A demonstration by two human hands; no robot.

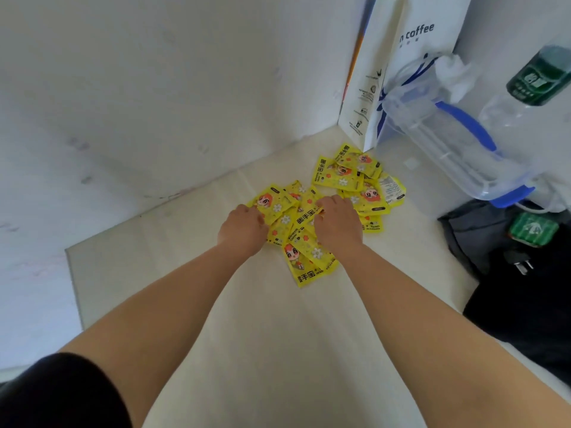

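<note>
Both arms reach forward over a cream fabric-covered pad set into a white-walled corner. Near heap of yellow printed hand-warmer sachets, overlapping at all angles, lies at the middle of the pad, directly under and between the two hands. Left hand sits knuckles-up on the heap's left edge, fingers bent down onto a sachet with a cartoon face; seen from behind, cannot tell whether the tips pinch anything or only press. Right hand sits on the heap's right side, fingers curled inward and gripping the edge of the top sachets, yellow showing between the fingertips. Several sachets fan out from beneath both wrists toward the viewer. Far heap of the same yellow sachets lies just beyond the right hand, toward the corner, touched by neither hand; one of its sachets lies white-back-up. Behind it stands a white paper carrier bag lettered "coffee", upright against the wall. Beside that, a clear plastic box with blue clips, tilted. Clear bottle with green label at far right. Dark grey bag on the pad's right edge, a green-and-white packet and black plug on it. Black sleeve at lower left.
</note>
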